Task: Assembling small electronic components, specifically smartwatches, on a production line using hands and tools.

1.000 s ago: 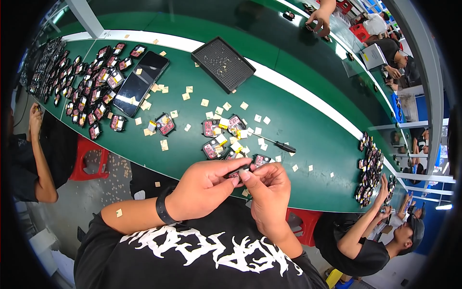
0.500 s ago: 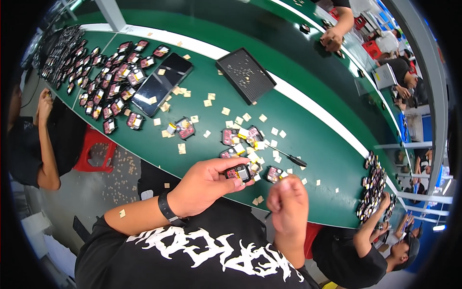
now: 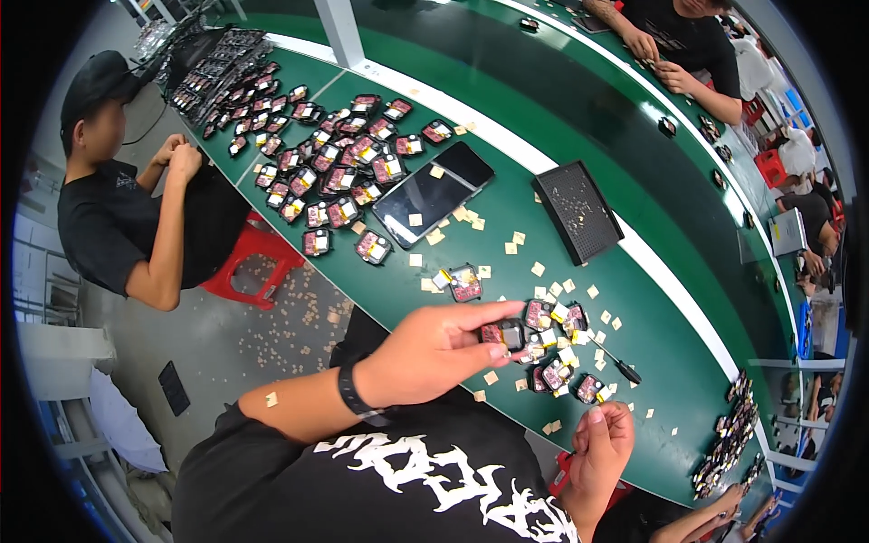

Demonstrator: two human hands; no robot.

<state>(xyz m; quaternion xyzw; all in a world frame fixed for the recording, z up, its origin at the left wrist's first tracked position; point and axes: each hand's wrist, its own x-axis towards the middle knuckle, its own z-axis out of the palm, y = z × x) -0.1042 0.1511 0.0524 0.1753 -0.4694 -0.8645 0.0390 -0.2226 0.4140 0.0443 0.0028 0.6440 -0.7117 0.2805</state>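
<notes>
My left hand (image 3: 418, 358) grips a small black device housing (image 3: 503, 337) between thumb and fingers, above the table's near edge. A greyish rectangular window shows on its upper face. My right hand (image 3: 601, 445) is closed in a pinch, thumb against forefinger; whether anything tiny is between them I cannot make out. Just beyond those fingertips lies an open device (image 3: 590, 390) with a yellow-and-white piece on it. Several similar opened devices (image 3: 540, 315) with red circuit boards cluster past my left hand. Another one (image 3: 466, 282) lies apart, farther left.
Small beige squares (image 3: 519, 238) are scattered over the green table. A screwdriver (image 3: 625, 369) lies right of the cluster, a black phone (image 3: 433, 195) and black tray (image 3: 579, 213) farther back. A pile of devices (image 3: 344, 163) covers the left. A person (image 3: 136, 199) sits there.
The view has swung left, so the table's contents sit farther right in the picture. My right hand has dropped a little away from the held housing. My left hand keeps its grip.
</notes>
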